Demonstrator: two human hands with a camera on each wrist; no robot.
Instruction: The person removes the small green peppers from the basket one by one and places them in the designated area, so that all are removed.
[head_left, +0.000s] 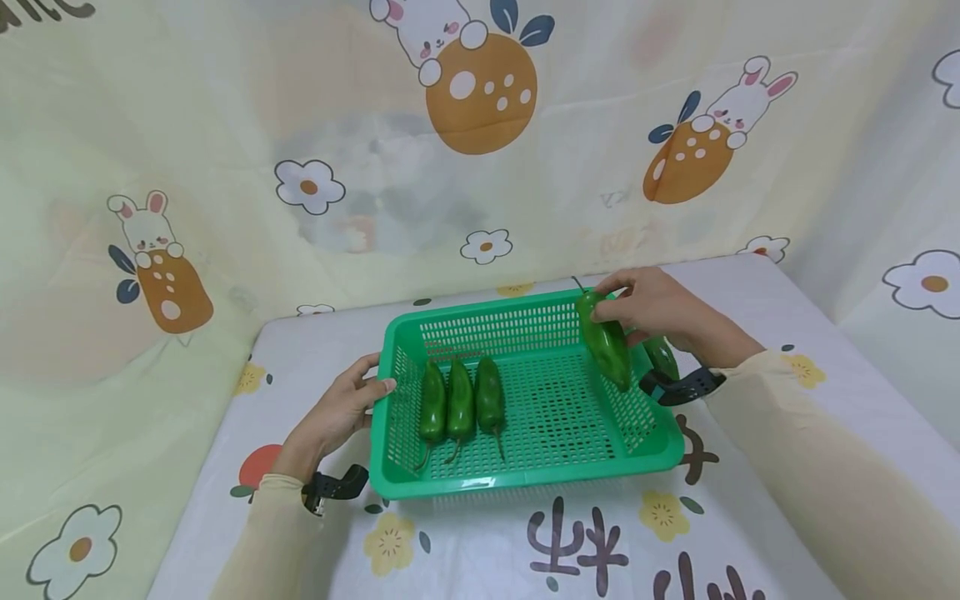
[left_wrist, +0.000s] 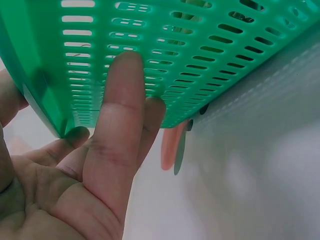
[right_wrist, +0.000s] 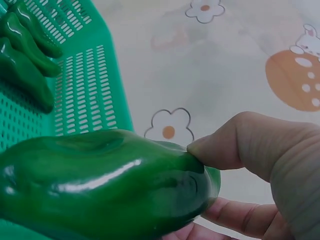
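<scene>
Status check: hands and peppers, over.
Left hand gripping green basket. Right hand holding one pepper at basket's right end. Three peppers inside. No obstruction visible.

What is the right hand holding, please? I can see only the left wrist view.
Observer: The right hand holds a green pepper over the right end of the basket.
Operator: How many peppers are lying inside the basket?
Observer: Three peppers, side by side in its left half.
Operator: Is there also any pepper outside?
Observer: Yes, another pepper shows beyond the basket's right rim, partly hidden behind the right wrist.
</scene>
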